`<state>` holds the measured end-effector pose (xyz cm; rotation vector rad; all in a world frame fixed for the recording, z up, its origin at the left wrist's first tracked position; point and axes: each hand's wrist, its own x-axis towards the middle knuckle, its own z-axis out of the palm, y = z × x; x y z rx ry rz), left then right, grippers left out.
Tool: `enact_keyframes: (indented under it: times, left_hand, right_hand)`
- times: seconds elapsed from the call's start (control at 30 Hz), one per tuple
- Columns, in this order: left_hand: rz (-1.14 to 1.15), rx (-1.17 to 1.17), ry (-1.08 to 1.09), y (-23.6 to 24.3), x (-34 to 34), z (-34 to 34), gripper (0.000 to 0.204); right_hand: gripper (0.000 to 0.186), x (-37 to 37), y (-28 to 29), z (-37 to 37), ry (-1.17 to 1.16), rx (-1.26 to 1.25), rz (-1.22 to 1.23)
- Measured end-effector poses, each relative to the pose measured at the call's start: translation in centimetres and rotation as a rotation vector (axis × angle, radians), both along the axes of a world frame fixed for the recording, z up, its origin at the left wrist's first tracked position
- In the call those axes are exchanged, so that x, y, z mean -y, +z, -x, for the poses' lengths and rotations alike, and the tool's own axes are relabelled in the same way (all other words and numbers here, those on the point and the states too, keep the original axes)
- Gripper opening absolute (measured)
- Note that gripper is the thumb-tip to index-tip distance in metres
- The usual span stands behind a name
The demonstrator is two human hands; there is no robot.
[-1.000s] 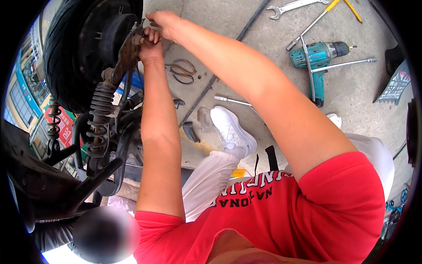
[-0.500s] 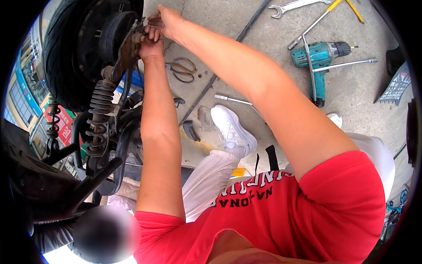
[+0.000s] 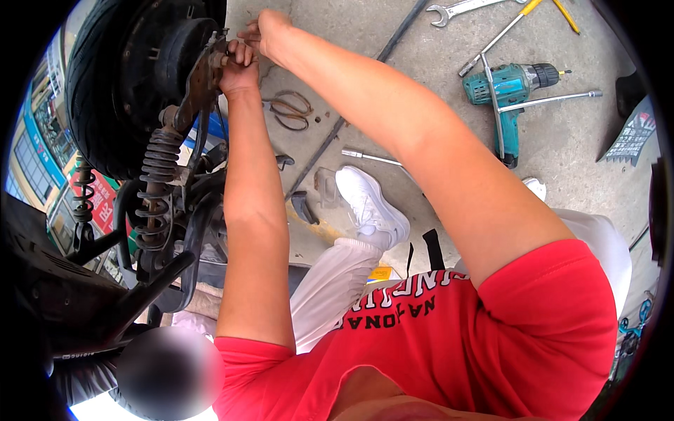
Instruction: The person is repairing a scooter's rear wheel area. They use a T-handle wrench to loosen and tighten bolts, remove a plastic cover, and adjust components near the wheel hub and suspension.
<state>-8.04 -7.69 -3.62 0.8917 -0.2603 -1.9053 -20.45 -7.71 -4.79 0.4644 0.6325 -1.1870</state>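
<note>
My left hand (image 3: 239, 70) is closed at the outer end of a rusty metal bracket (image 3: 199, 84), its fingers curled beside a bolt end (image 3: 223, 60). What those fingers grip, if anything, is hidden. Just above and to the right, my right hand (image 3: 269, 31) is apart from it, with thumb and fingers spread and nothing visible in them. The bracket runs alongside the hub of a black-tyred wheel (image 3: 84, 91). Below it a shock absorber with a coil spring (image 3: 160, 158) joins the vehicle's dark frame (image 3: 151, 284).
On the concrete lie a teal cordless drill (image 3: 507, 91), a T-shaped socket wrench (image 3: 547, 102) across it, an open-end wrench (image 3: 470, 8), a yellow-handled tool (image 3: 530, 8), a looped strap (image 3: 291, 111) and a metal rod (image 3: 371, 156). Another person's blurred head (image 3: 168, 372) is at lower left.
My right hand has drawn slightly away from my left hand, and its fingers have loosened. My left hand stays at the bracket's end, its curled fingers now more visible.
</note>
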Motion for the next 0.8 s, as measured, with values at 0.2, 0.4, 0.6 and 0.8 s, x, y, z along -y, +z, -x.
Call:
enact_keyframes:
  times: [0.2, 0.4, 0.6, 0.8]
  left_hand:
    - [-0.04, 0.003, 0.025, 0.4, -0.1, 0.1, 0.022]
    - [-0.01, 0.033, 0.012, 0.5, -0.2, 0.4, 0.024]
    - [-0.034, 0.0, 0.021, 0.1, 0.1, 0.0, 0.024]
    - [-0.033, -0.039, 0.042, 0.0, -0.1, 0.1, 0.024]
  right_hand:
    - [0.036, -0.1, 0.6, 0.6, 0.058, 0.045, 0.047]
    - [0.037, -0.2, 0.2, 0.4, 0.037, 0.051, 0.061]
    - [0.033, 0.0, -0.6, -0.5, -0.052, 0.091, 0.002]
    - [0.032, 0.2, -0.5, -0.7, -0.043, 0.032, -0.026]
